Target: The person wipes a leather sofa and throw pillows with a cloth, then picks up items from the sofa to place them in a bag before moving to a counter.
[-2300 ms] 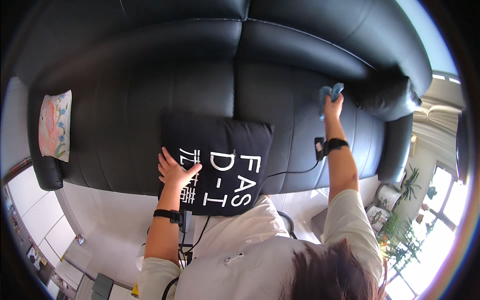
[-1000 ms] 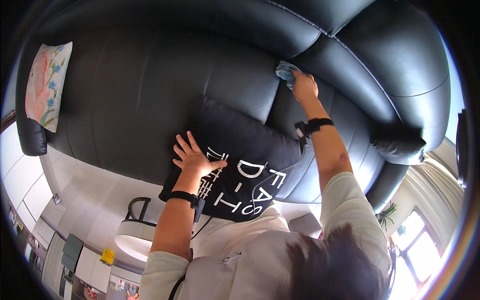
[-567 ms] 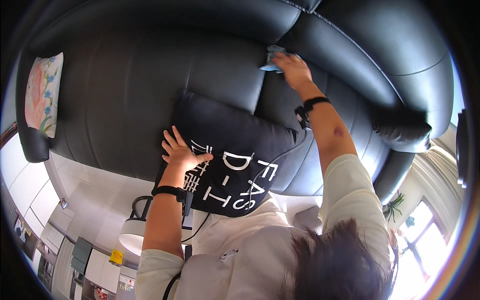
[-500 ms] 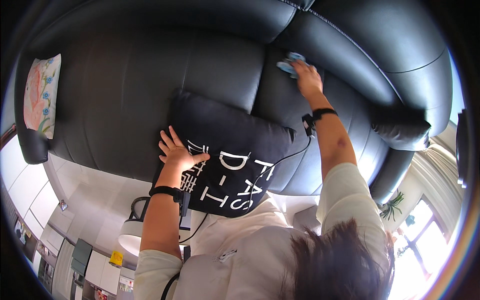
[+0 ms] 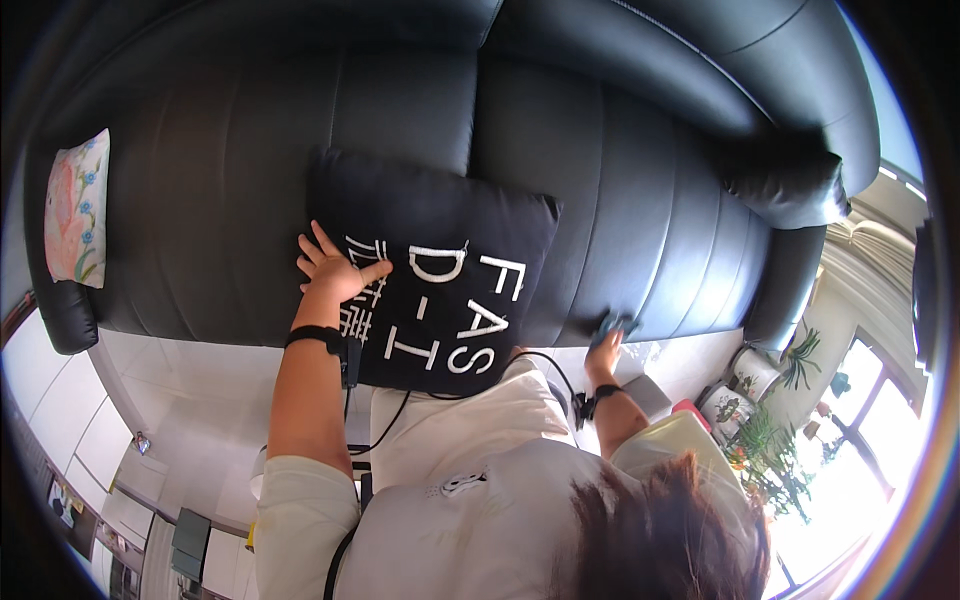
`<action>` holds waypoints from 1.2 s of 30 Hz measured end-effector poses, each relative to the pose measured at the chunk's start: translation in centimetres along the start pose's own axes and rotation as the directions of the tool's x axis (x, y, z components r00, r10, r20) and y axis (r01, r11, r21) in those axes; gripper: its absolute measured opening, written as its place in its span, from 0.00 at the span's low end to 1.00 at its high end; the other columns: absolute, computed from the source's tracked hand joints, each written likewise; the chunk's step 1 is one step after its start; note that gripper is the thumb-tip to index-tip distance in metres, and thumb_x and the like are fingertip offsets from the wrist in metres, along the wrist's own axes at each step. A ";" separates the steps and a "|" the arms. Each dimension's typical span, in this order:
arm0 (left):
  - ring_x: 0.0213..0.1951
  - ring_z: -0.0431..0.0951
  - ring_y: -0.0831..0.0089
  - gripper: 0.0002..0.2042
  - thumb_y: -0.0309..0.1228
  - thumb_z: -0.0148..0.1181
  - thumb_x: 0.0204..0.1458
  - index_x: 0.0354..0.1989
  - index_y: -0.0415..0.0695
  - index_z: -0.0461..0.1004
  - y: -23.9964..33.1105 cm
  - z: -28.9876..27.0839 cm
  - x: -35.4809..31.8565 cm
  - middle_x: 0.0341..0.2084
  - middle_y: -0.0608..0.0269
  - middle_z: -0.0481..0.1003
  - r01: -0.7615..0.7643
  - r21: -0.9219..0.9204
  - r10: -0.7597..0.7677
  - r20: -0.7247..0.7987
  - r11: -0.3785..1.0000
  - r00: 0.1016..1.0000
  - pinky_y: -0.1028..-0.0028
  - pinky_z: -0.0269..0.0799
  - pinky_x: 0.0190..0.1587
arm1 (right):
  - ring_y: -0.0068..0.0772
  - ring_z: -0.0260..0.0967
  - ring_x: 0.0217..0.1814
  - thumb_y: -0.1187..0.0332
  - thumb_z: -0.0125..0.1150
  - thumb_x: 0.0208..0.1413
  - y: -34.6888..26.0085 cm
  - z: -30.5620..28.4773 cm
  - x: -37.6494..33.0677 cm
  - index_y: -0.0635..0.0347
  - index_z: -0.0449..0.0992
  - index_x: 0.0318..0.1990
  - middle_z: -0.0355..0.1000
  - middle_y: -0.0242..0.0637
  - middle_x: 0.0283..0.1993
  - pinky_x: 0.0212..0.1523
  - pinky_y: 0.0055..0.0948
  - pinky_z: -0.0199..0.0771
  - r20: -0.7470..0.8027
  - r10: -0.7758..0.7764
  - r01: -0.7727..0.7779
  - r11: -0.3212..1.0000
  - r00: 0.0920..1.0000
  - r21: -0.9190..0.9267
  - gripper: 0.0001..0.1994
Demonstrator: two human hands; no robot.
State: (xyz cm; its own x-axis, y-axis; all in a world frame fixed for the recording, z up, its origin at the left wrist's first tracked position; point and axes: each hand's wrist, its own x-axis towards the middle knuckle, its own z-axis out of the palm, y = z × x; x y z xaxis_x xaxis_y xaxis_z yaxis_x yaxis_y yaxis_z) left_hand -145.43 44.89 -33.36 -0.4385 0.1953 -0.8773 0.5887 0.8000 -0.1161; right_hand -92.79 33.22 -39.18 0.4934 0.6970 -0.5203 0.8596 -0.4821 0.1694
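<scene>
My left hand (image 5: 335,275) lies with fingers spread on the left side of a black cushion (image 5: 455,222) with white lettering. The cushion rests flat on the black leather sofa (image 5: 640,190), over the seam between two seats, its near side reaching my lap. Lower and to the right, my right hand (image 5: 604,354) is closed on a crumpled blue cloth (image 5: 613,324). That cloth touches the front edge of the right seat. Its lower part is hidden by my fingers. Both wrists wear black bands with a cable.
A floral cushion (image 5: 78,208) leans at the left armrest, and a small black cushion (image 5: 790,190) sits by the right one. Beyond the sofa's right front stand a grey box (image 5: 645,396), patterned round stools (image 5: 727,408) and potted plants (image 5: 775,460) near a window.
My right hand has brought the cloth from the back of the seat, near the backrest, down to the seat's front edge. My left hand stays on the cushion; the view has shifted slightly.
</scene>
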 end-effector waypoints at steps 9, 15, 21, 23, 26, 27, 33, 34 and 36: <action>0.62 0.54 0.53 0.64 0.66 0.64 0.26 0.67 0.51 0.27 -4.0 0.8 -0.5 0.63 0.48 0.47 -0.342 -0.166 0.296 -0.249 0.925 0.922 0.52 0.58 0.57 | 0.35 0.70 0.43 0.57 0.61 0.46 -6.1 -3.3 -5.8 0.61 0.69 0.50 0.73 0.45 0.40 0.44 0.34 0.68 0.454 -0.192 -0.085 0.849 0.870 0.522 0.25; 0.54 0.68 0.57 0.43 0.48 0.68 0.38 0.58 0.34 0.56 -8.0 -0.4 -1.4 0.51 0.42 0.67 -0.379 -0.641 0.411 -0.107 0.668 0.905 0.66 0.63 0.55 | 0.43 0.44 0.70 0.44 0.68 0.38 -20.0 -10.9 -10.1 0.68 0.40 0.66 0.49 0.53 0.66 0.65 0.35 0.47 0.736 -0.383 -0.215 0.790 0.558 0.574 0.56; 0.48 0.72 0.59 0.33 0.32 0.67 0.36 0.52 0.29 0.62 -10.8 -2.5 -7.6 0.46 0.45 0.71 -0.387 -0.685 0.494 -0.046 0.617 0.868 0.68 0.65 0.52 | 0.31 0.70 0.47 0.54 0.66 0.46 -18.1 -8.3 -9.7 0.62 0.57 0.60 0.68 0.40 0.50 0.44 0.30 0.73 0.736 -0.473 -0.509 0.531 0.486 0.677 0.37; 0.48 0.72 0.61 0.30 0.32 0.67 0.36 0.49 0.30 0.66 -12.4 -2.5 -8.6 0.45 0.48 0.72 -0.431 -0.693 0.542 -0.068 0.578 0.837 0.69 0.66 0.52 | 0.30 0.71 0.44 0.55 0.66 0.47 -18.8 -9.8 -11.4 0.62 0.57 0.60 0.69 0.39 0.48 0.42 0.28 0.74 0.724 -0.536 -0.537 0.492 0.434 0.686 0.36; 0.47 0.73 0.61 0.25 0.34 0.64 0.41 0.47 0.32 0.69 -13.0 -1.5 -9.8 0.42 0.48 0.74 -0.517 -0.614 0.641 -0.024 0.597 0.767 0.69 0.66 0.50 | 0.32 0.69 0.49 0.54 0.65 0.47 -19.8 -10.0 -11.9 0.54 0.56 0.62 0.68 0.38 0.52 0.47 0.31 0.71 0.735 -0.576 -0.538 0.517 0.356 0.666 0.36; 0.46 0.74 0.59 0.23 0.35 0.62 0.43 0.47 0.33 0.69 -13.0 -0.6 -9.9 0.42 0.46 0.74 -0.617 -0.498 0.677 -0.078 0.610 0.732 0.68 0.67 0.49 | 0.30 0.69 0.49 0.55 0.62 0.50 -20.7 -10.2 -12.4 0.54 0.58 0.60 0.68 0.36 0.50 0.48 0.31 0.71 0.743 -0.560 -0.475 0.573 0.368 0.667 0.32; 0.47 0.71 0.49 0.24 0.39 0.55 0.51 0.50 0.33 0.64 -11.0 -2.5 -14.0 0.42 0.40 0.72 -0.707 -0.135 0.667 -0.249 0.694 0.702 0.63 0.66 0.48 | 0.42 0.65 0.56 0.49 0.65 0.45 -25.2 -14.4 -16.3 0.61 0.57 0.61 0.64 0.49 0.57 0.55 0.35 0.63 0.483 -0.567 0.028 0.667 0.667 0.744 0.39; 0.47 0.71 0.49 0.24 0.39 0.55 0.51 0.50 0.33 0.64 -10.8 -3.2 -14.7 0.42 0.40 0.72 -0.725 -0.129 0.686 -0.248 0.677 0.684 0.63 0.66 0.48 | 0.42 0.65 0.56 0.49 0.65 0.45 -25.2 -15.4 -16.3 0.61 0.57 0.61 0.64 0.49 0.57 0.55 0.35 0.63 0.467 -0.561 0.029 0.660 0.684 0.751 0.39; 0.47 0.71 0.49 0.22 0.39 0.54 0.52 0.48 0.33 0.64 -10.4 -4.4 -16.3 0.43 0.40 0.71 -0.808 0.049 0.754 -0.399 0.587 0.523 0.62 0.67 0.48 | 0.44 0.65 0.55 0.50 0.65 0.44 -24.9 -17.8 -16.9 0.64 0.58 0.59 0.66 0.53 0.53 0.54 0.34 0.64 0.120 -0.676 0.496 0.637 0.727 0.590 0.38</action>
State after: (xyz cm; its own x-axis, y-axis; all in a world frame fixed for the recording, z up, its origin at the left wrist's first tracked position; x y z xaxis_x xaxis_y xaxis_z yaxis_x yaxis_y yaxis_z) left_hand -147.36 35.90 -15.81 -0.0562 0.9311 -0.3604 0.7332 0.2835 0.6181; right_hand -120.19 42.90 -19.67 -0.2388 0.7690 -0.5929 0.7140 -0.2748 -0.6440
